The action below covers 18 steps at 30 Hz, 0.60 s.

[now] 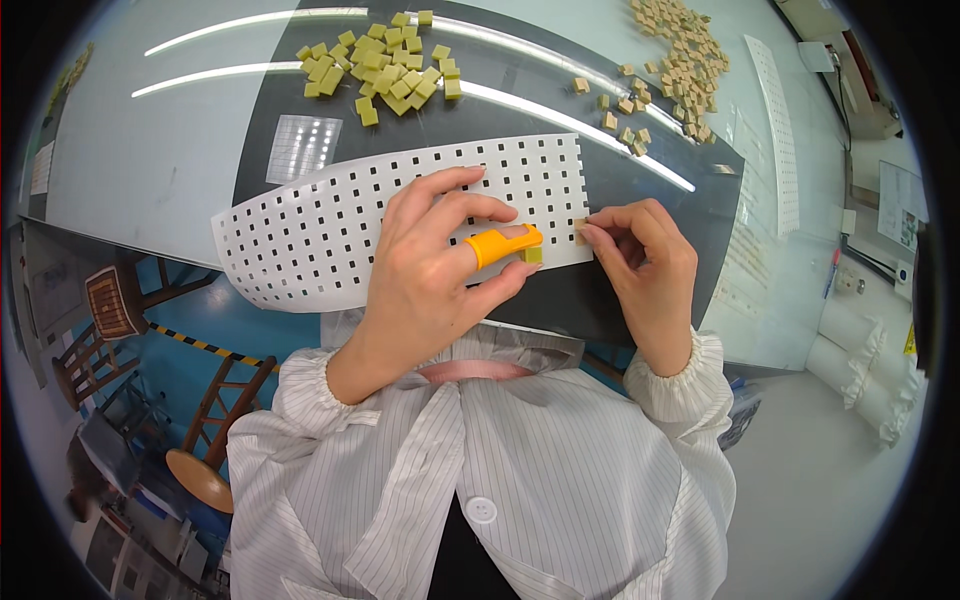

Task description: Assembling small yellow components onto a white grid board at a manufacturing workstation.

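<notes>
My left hand [430, 265] lies on a white sheet [330, 215] punched with rows of small square holes, pinning it to a dark mat. Its index finger wears an orange finger cot [500, 244], and a small yellow-green square piece [531, 256] sits pinched between that finger and the thumb. My right hand [645, 265] is at the sheet's right edge, its fingertips pinching a small tan square piece [581, 231] against the sheet.
A heap of yellow-green square pieces [385, 65] lies at the back of the dark mat [640, 200]. Tan pieces [680, 55] are scattered at the back right. A white perforated strip [775, 130] lies to the right. Wooden stools [215, 440] stand lower left.
</notes>
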Each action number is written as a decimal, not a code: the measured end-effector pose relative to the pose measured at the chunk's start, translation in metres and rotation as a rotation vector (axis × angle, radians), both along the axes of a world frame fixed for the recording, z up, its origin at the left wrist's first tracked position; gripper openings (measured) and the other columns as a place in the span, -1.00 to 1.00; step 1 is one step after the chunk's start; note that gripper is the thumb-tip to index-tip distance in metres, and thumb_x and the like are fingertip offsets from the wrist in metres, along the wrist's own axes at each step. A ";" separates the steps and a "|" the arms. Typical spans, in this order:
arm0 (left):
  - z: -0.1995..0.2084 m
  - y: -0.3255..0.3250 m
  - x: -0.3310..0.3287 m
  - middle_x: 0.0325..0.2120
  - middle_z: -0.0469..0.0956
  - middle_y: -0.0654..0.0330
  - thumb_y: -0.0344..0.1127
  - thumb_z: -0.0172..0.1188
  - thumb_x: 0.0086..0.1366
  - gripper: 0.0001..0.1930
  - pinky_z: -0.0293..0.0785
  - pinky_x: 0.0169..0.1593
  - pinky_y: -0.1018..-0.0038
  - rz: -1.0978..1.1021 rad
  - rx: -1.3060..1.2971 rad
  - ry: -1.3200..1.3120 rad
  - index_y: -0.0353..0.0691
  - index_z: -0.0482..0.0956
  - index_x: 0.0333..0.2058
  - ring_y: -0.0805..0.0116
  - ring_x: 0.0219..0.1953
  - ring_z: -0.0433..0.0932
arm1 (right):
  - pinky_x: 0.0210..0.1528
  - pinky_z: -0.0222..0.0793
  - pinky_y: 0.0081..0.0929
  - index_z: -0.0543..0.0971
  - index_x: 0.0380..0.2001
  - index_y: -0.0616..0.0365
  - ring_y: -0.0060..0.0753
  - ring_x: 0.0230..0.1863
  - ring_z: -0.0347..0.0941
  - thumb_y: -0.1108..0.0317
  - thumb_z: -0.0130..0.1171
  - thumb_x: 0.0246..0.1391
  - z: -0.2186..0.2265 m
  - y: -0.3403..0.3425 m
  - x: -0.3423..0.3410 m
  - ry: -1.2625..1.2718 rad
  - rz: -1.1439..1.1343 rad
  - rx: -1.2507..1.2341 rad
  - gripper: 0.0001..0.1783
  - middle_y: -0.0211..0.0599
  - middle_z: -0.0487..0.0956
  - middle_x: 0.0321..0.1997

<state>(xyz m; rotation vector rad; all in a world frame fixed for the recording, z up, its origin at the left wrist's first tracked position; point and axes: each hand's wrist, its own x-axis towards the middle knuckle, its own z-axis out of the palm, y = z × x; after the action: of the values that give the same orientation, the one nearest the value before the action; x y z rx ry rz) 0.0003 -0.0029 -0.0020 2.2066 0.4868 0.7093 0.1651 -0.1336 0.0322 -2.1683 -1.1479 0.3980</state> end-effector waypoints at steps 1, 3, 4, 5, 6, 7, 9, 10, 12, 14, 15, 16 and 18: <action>0.000 0.000 0.000 -0.23 0.62 0.29 -0.42 0.46 -0.13 -0.75 0.36 0.10 0.21 0.001 -0.002 0.002 -0.18 0.74 -0.37 0.08 0.09 0.44 | -0.48 0.25 -0.71 0.61 -0.39 0.25 -0.70 -0.54 0.33 0.55 0.35 -0.01 0.000 0.000 0.001 0.000 0.001 0.000 -0.89 -0.43 0.52 -0.45; 0.000 0.000 0.000 -0.23 0.62 0.29 -0.42 0.46 -0.13 -0.75 0.37 0.10 0.21 0.004 -0.005 0.002 -0.18 0.74 -0.37 0.08 0.09 0.44 | -0.49 0.23 -0.72 0.60 -0.41 0.25 -0.73 -0.53 0.32 0.54 0.35 0.00 -0.001 0.000 0.002 0.066 -0.031 -0.022 -0.90 -0.46 0.51 -0.47; -0.001 0.000 -0.001 -0.23 0.62 0.29 -0.42 0.47 -0.14 -0.75 0.37 0.10 0.21 0.006 -0.007 0.002 -0.18 0.73 -0.37 0.08 0.09 0.44 | -0.49 0.23 -0.72 0.60 -0.41 0.25 -0.73 -0.53 0.32 0.54 0.35 0.00 -0.001 0.000 0.003 0.067 -0.029 -0.022 -0.90 -0.46 0.51 -0.47; 0.000 0.000 0.000 -0.23 0.62 0.29 -0.42 0.47 -0.14 -0.75 0.37 0.10 0.21 0.008 -0.008 0.002 -0.18 0.73 -0.37 0.08 0.09 0.44 | -0.49 0.22 -0.73 0.59 -0.41 0.26 -0.75 -0.52 0.32 0.53 0.34 0.01 0.001 -0.001 0.004 0.096 -0.018 -0.037 -0.90 -0.47 0.52 -0.46; 0.000 0.000 0.000 -0.23 0.62 0.29 -0.42 0.46 -0.14 -0.75 0.37 0.10 0.21 0.001 -0.001 0.001 -0.18 0.73 -0.37 0.08 0.08 0.45 | -0.49 0.21 -0.74 0.58 -0.42 0.27 -0.76 -0.52 0.31 0.53 0.33 0.03 0.002 -0.001 0.005 0.126 -0.007 -0.053 -0.90 -0.49 0.54 -0.44; 0.001 0.001 0.000 -0.23 0.62 0.29 -0.42 0.46 -0.14 -0.74 0.37 0.10 0.21 -0.005 0.006 -0.001 -0.19 0.73 -0.37 0.08 0.08 0.45 | -0.49 0.21 -0.74 0.58 -0.42 0.27 -0.76 -0.52 0.31 0.53 0.33 0.03 0.003 -0.002 0.007 0.127 -0.005 -0.053 -0.90 -0.49 0.54 -0.44; 0.001 0.001 0.000 -0.23 0.62 0.29 -0.42 0.46 -0.14 -0.74 0.37 0.10 0.21 -0.005 0.004 -0.003 -0.19 0.73 -0.36 0.08 0.08 0.45 | -0.52 0.23 -0.75 0.56 -0.42 0.28 -0.76 -0.55 0.34 0.47 0.29 0.10 0.005 -0.005 0.009 0.446 0.001 0.010 -0.89 -0.45 0.55 -0.45; 0.001 0.001 -0.001 -0.23 0.62 0.29 -0.42 0.46 -0.14 -0.74 0.38 0.10 0.21 -0.007 0.002 -0.007 -0.19 0.73 -0.36 0.08 0.08 0.46 | -0.52 0.23 -0.75 0.56 -0.42 0.28 -0.76 -0.55 0.34 0.47 0.29 0.10 0.011 -0.001 0.009 0.448 0.003 0.009 -0.89 -0.45 0.55 -0.45; 0.001 0.002 -0.001 -0.23 0.61 0.29 -0.42 0.46 -0.14 -0.73 0.38 0.10 0.21 -0.008 0.004 -0.005 -0.18 0.73 -0.35 0.08 0.08 0.46 | -0.55 0.28 -0.78 0.54 -0.41 0.26 -0.72 -0.59 0.40 0.40 0.25 0.15 0.028 0.010 0.012 0.908 -0.045 -0.122 -0.85 -0.39 0.56 -0.49; 0.000 0.002 -0.001 -0.22 0.61 0.29 -0.43 0.45 -0.14 -0.72 0.38 0.10 0.21 -0.009 0.007 -0.003 -0.18 0.73 -0.35 0.08 0.08 0.46 | -0.56 0.31 -0.77 0.53 -0.42 0.26 -0.70 -0.61 0.42 0.38 0.24 0.16 0.028 0.016 0.013 1.005 -0.024 -0.156 -0.83 -0.38 0.56 -0.52; 0.001 0.002 -0.001 -0.22 0.61 0.28 -0.43 0.45 -0.14 -0.72 0.38 0.10 0.21 -0.012 0.005 -0.003 -0.18 0.73 -0.35 0.08 0.08 0.46 | -0.57 0.34 -0.76 0.53 -0.42 0.26 -0.68 -0.63 0.44 0.35 0.24 0.16 0.027 0.019 0.013 1.100 -0.002 -0.190 -0.81 -0.37 0.56 -0.55; 0.000 0.002 0.000 -0.22 0.61 0.28 -0.43 0.45 -0.15 -0.72 0.38 0.10 0.20 -0.015 0.004 -0.002 -0.17 0.73 -0.35 0.07 0.08 0.46 | -0.57 0.34 -0.76 0.53 -0.42 0.26 -0.68 -0.63 0.44 0.35 0.24 0.16 0.026 0.022 0.013 1.100 -0.002 -0.190 -0.81 -0.37 0.56 -0.55; 0.000 0.002 0.000 -0.21 0.61 0.28 -0.43 0.45 -0.15 -0.72 0.38 0.10 0.20 -0.013 0.006 -0.004 -0.17 0.73 -0.35 0.07 0.09 0.46 | -0.55 0.39 -0.75 0.54 -0.41 0.27 -0.66 -0.63 0.46 0.35 0.25 0.15 0.025 0.025 0.013 1.170 0.032 -0.241 -0.81 -0.34 0.58 -0.54</action>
<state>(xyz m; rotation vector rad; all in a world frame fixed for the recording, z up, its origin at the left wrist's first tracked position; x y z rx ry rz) 0.0002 -0.0011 -0.0021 2.2113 0.4683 0.7091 0.1777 -0.1087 0.0571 -1.5835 -0.4512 1.5980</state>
